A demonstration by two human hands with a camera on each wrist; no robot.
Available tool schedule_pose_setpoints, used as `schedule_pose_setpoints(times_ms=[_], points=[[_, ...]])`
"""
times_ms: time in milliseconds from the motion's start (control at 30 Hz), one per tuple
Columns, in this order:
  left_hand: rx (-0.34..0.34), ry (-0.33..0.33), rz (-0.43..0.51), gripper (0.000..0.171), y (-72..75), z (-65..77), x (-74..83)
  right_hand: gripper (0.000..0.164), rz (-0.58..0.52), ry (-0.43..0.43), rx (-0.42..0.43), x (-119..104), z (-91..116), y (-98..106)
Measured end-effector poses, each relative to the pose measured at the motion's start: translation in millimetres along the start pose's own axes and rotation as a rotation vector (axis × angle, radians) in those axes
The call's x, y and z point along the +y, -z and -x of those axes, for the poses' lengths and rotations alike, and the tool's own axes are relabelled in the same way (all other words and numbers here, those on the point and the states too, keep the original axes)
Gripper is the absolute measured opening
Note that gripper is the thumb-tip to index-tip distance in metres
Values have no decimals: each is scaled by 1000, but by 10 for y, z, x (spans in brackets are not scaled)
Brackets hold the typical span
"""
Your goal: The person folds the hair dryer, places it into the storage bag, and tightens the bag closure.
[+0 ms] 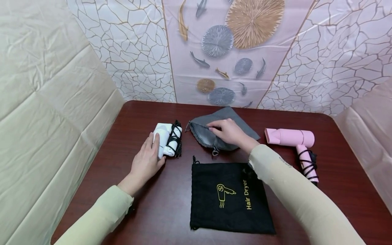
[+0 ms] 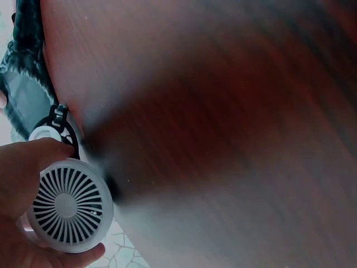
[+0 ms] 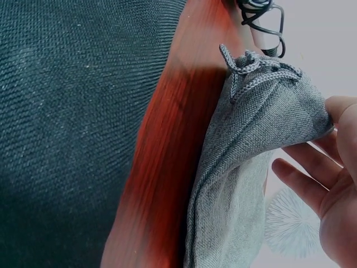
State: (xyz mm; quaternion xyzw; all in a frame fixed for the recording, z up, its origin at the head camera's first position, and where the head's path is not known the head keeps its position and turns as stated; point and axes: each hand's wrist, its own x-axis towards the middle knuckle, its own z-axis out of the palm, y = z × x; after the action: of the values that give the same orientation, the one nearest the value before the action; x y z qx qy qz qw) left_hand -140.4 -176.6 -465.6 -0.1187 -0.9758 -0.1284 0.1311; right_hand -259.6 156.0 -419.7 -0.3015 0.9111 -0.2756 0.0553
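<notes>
On the table's left side, a white hair dryer [image 1: 162, 132] lies folded, its black cord wound around the handle. My left hand [image 1: 147, 157] grips its barrel. In the left wrist view the thumb and fingers wrap the barrel, beside the round vented end [image 2: 66, 205]. To the right is a grey drawstring pouch [image 1: 200, 133], lying flat. My right hand [image 1: 229, 132] pinches the edge of its mouth. The right wrist view shows the grey cloth [image 3: 245, 134] lifted between thumb and finger, the drawstring hanging near the opening. Whatever is inside the pouch is hidden.
A black drawstring bag [image 1: 226, 217] with yellow "Hair Dryer" print lies in front, below the grey pouch. A pink hair dryer [image 1: 289, 137], its handle wrapped in black cord, sits at the right. Patterned cloth [image 1: 137, 44] hangs behind the brown table [image 1: 159, 211].
</notes>
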Motion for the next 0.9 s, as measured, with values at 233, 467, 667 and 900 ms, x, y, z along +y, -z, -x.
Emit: schedule_pose_setpoints(times_ms=[233, 467, 667, 900], points=[[38, -79, -19, 85, 38, 13, -90, 34, -3, 4, -2, -11, -11, -11], [88, -196, -24, 80, 189, 38, -150, 33, 5, 4, 5, -29, -25, 5], [142, -326, -11, 80, 370, 59, -125, 34, 7, 3, 1, -22, -25, 14], [171, -506, -24, 77, 436, 41, -10, 33, 18, 6, 4, -22, -15, 10]])
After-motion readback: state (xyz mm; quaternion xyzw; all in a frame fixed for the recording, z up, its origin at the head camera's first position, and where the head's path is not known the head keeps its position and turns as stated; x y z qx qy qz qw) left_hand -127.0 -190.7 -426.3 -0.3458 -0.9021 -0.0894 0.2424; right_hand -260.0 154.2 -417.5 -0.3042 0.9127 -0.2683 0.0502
